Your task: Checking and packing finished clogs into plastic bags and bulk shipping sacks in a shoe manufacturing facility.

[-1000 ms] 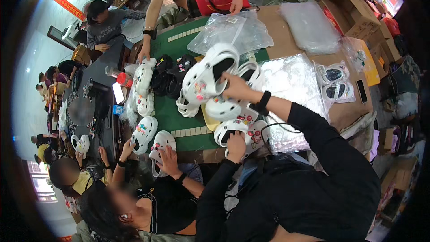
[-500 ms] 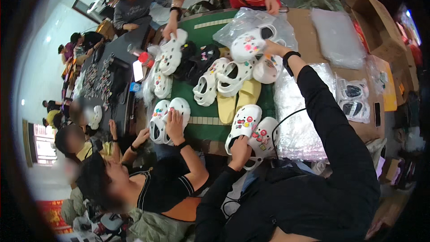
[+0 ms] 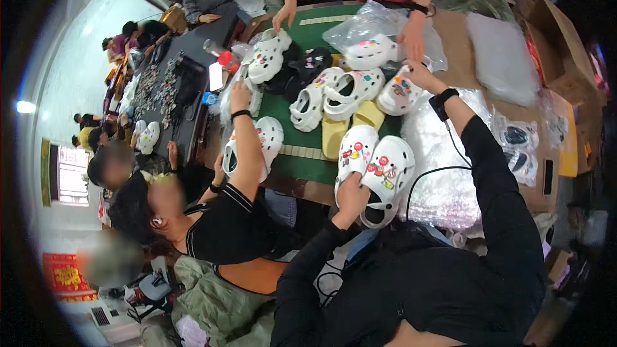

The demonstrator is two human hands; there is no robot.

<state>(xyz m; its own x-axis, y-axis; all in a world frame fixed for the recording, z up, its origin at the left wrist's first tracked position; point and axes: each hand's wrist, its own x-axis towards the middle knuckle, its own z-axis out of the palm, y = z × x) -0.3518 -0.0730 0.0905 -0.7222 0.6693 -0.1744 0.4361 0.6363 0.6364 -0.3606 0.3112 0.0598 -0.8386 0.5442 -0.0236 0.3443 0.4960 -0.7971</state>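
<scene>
My left hand (image 3: 352, 196) is closed on the opening of a white clog (image 3: 355, 151) with colourful charms. A second white clog (image 3: 389, 166), also charmed, stands upright beside it at the table's near edge. Further off, my right hand (image 3: 424, 77) has its fingers closed at the heel of another white clog (image 3: 397, 95). Just beyond that, a white clog (image 3: 371, 53) lies on a clear plastic bag (image 3: 350, 33), and a co-worker's hand (image 3: 412, 37) hangs beside it. White clogs (image 3: 352, 93) and yellow slides (image 3: 334, 138) lie in the middle.
Left of me a co-worker reaches over white clogs (image 3: 268, 138). Black clogs (image 3: 313, 64) sit farther back on the green table (image 3: 308, 135). On the right are clear packaging (image 3: 443, 186), a stack of plastic bags (image 3: 501, 58), bagged shoes (image 3: 517, 144) and a cardboard box (image 3: 556, 45). A cable crosses by my right arm.
My right hand has let go of the clog now on the plastic bag and moved right to another clog. The left co-worker's arm has reached forward. The view has shifted slightly.
</scene>
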